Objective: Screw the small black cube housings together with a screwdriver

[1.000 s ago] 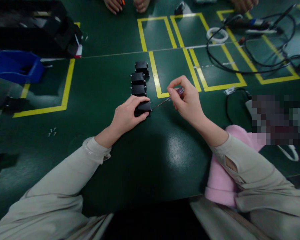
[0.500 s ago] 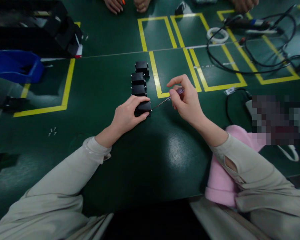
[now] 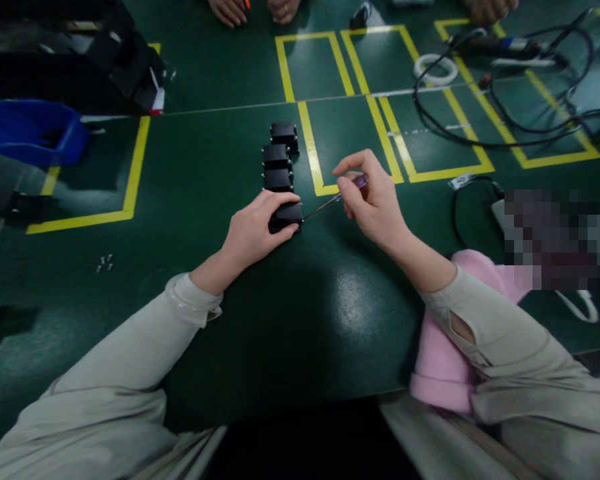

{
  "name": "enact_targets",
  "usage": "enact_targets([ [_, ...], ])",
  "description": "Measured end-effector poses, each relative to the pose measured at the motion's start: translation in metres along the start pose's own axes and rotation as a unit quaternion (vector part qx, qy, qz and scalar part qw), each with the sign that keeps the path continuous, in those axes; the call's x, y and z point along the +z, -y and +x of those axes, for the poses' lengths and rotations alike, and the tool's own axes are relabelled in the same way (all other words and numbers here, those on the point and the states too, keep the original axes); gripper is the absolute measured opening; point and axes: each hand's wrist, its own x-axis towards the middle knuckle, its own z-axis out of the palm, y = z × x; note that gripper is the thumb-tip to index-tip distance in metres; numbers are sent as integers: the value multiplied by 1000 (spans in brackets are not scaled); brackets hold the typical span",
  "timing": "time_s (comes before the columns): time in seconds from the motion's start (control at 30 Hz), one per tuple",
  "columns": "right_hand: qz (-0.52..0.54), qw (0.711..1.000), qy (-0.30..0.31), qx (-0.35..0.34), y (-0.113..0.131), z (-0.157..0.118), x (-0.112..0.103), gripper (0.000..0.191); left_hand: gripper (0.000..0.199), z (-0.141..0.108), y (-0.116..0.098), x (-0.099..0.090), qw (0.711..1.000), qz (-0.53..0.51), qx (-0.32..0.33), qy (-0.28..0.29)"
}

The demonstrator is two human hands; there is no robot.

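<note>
My left hand [image 3: 254, 230] grips the nearest black block [image 3: 287, 215] between thumb and fingers, below three others, as my right, closed on a screwdriver [image 3: 347, 187], angles its tip against it.

On the table [image 3: 205, 160], I take the held block [image 3: 289, 212], between the fingers of the left hand [image 3: 253, 228], as the clock centre, twelve being away from the person. Three other blocks [image 3: 277, 179] lie in a row towards twelve. The screwdriver [image 3: 337, 197], in the right hand [image 3: 375, 200], points from it towards two. Screws [image 3: 105, 263] lie between eight and nine, the bin [image 3: 35, 137] between nine and ten, the ring [image 3: 423, 70] between one and two, and the cloth [image 3: 443, 377] between four and five, partly under the right forearm [image 3: 423, 260].
</note>
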Motion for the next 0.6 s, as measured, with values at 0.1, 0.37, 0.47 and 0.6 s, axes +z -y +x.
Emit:
enact_targets([
  [0.1, 1, 1000, -7, 1, -1, 1, 0, 30, 45, 0, 1, 0, 1000, -1, 1, -1],
  [0.37, 12, 1000, 0, -3, -4, 0, 1, 27, 46, 0, 2, 1, 1000, -1, 6, -3],
  [0.47, 10, 1000, -5, 1, -4, 0, 1, 27, 46, -1, 2, 1, 1000, -2, 7, -6],
  [0.6, 4, 1000, -1, 6, -3, 1, 1, 28, 46, -1, 2, 1, 1000, -2, 5, -5],
])
